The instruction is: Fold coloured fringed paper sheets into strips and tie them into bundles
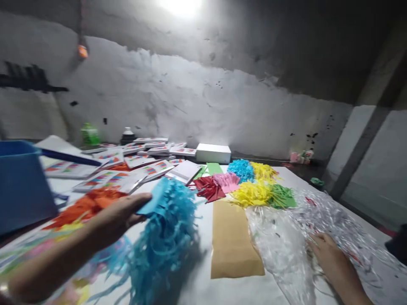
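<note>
A bundle of blue fringed paper (165,233) hangs from my left hand (127,214), its flat edge pinched between thumb and fingers. My right hand (327,254) is at the right, its fingertips at the edge of a clear plastic bag (278,241); what they hold, if anything, is too blurred to make out. Between the hands a brown paper sheet (233,245) lies on the white table. Behind it sit yellow (254,192), green (281,196), red (209,187) and pink (227,182) fringed papers.
A blue bin (23,186) stands at the left. Printed white boxes (155,169) are piled toward the wall, near a plain white box (213,153). Orange fringe (92,201) lies at left, shredded clear plastic (337,220) at right.
</note>
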Available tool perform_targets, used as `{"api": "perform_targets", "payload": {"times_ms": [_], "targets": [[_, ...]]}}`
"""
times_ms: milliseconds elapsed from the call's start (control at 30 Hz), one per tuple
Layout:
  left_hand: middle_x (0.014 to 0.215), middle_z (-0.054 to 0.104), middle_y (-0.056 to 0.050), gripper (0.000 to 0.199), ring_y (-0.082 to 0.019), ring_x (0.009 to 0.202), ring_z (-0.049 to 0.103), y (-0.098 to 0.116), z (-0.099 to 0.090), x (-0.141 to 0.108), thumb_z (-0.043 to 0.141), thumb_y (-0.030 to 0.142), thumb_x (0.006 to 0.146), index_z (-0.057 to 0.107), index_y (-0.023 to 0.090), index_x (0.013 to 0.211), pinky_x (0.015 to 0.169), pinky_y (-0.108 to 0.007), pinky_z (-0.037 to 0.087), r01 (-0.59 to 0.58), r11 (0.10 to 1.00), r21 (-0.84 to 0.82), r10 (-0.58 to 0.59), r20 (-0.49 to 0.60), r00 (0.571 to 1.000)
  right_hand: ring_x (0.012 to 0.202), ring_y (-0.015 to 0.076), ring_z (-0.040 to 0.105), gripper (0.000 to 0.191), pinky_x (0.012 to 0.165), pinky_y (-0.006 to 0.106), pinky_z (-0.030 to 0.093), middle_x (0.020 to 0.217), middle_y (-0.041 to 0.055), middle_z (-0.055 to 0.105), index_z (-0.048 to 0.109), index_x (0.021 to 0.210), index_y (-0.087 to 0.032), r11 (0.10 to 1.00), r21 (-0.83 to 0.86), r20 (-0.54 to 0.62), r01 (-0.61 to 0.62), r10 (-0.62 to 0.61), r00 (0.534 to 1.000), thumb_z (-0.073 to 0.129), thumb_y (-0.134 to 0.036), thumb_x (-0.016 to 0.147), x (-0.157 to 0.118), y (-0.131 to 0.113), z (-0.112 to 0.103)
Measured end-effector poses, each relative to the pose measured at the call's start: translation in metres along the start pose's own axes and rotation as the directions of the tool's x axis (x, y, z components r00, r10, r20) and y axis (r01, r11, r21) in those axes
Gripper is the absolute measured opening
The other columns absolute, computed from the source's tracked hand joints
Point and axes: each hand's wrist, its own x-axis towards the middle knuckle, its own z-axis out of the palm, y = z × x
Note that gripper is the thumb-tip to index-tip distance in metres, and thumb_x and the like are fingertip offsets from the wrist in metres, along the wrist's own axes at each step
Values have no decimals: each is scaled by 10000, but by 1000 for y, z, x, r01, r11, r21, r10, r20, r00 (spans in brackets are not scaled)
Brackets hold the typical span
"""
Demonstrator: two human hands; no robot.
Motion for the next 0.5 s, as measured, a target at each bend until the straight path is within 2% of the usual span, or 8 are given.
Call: {"api": "perform_targets", "payload": {"times_ms": [33, 67, 100, 167, 233, 300, 367, 500], "targets": [[908, 697, -26, 322, -181, 882, 659, -9, 6, -14, 605, 442, 873, 670, 127, 890, 692, -265, 618, 72, 995, -68, -63, 123, 990, 862, 227, 703, 315, 774, 335, 528, 954, 104, 715, 760, 934, -234, 997, 30, -44, 68, -66, 997, 465, -343, 916, -9, -24, 0], [955, 680, -25, 306, -182, 908, 651, -19, 14, -29, 611, 437, 872, 675, 141, 916, 684, -245, 602, 126, 985, -116, -99, 218, 971, 890, 230, 704, 303, 838, 345, 528, 962, 101, 721, 751, 1018, -227, 968, 101, -140, 230, -215, 967, 493, -368, 941, -20, -54, 2], [915, 659, -22, 320, -178, 859, 638, -29, 25, -43, 642, 465, 849, 669, 148, 868, 636, -231, 584, 199, 967, -156, -152, 272, 950, 914, 214, 706, 265, 861, 332, 530, 989, 83, 729, 725, 1108, -248, 899, 182, -204, 399, -363, 909, 531, -349, 959, -34, -90, 5], [790, 587, 9, 343, -150, 740, 584, -49, 48, -68, 735, 488, 770, 628, 162, 788, 578, -224, 550, 324, 907, -270, -228, 334, 915, 932, 200, 693, 264, 825, 317, 542, 979, 72, 727, 683, 1188, -268, 713, 337, -357, 615, -508, 784, 502, -269, 995, -64, -168, 13], [669, 489, 55, 405, -113, 605, 497, -64, 71, -90, 806, 515, 691, 611, 171, 779, 517, -212, 489, 416, 835, -360, -278, 377, 884, 807, 156, 673, 234, 730, 261, 537, 882, 48, 712, 686, 1169, -246, 582, 399, -419, 709, -572, 705, 551, -202, 983, -88, -240, 22], [643, 465, 70, 445, -92, 569, 448, -77, 87, -107, 841, 532, 651, 620, 167, 774, 515, -195, 437, 466, 764, -446, -284, 415, 864, 803, 198, 666, 237, 733, 332, 533, 892, 93, 716, 692, 1125, -156, 555, 327, -455, 765, -617, 642, 503, -230, 1001, -101, -289, 31], [698, 540, 47, 453, -100, 639, 497, -86, 95, -119, 850, 542, 647, 659, 161, 800, 582, -193, 437, 493, 693, -526, -280, 433, 857, 793, 217, 665, 268, 762, 375, 518, 856, 99, 720, 705, 1035, -125, 566, 233, -491, 791, -633, 598, 441, -148, 997, -106, -308, 40], [846, 655, 4, 500, -143, 809, 578, -104, 97, -131, 894, 530, 587, 738, 182, 909, 691, -212, 451, 535, 603, -592, -325, 430, 842, 874, 235, 688, 270, 901, 418, 485, 933, 87, 747, 701, 1054, -127, 528, 108, -389, 842, -757, 525, 468, -50, 943, -110, -293, 53]]}}
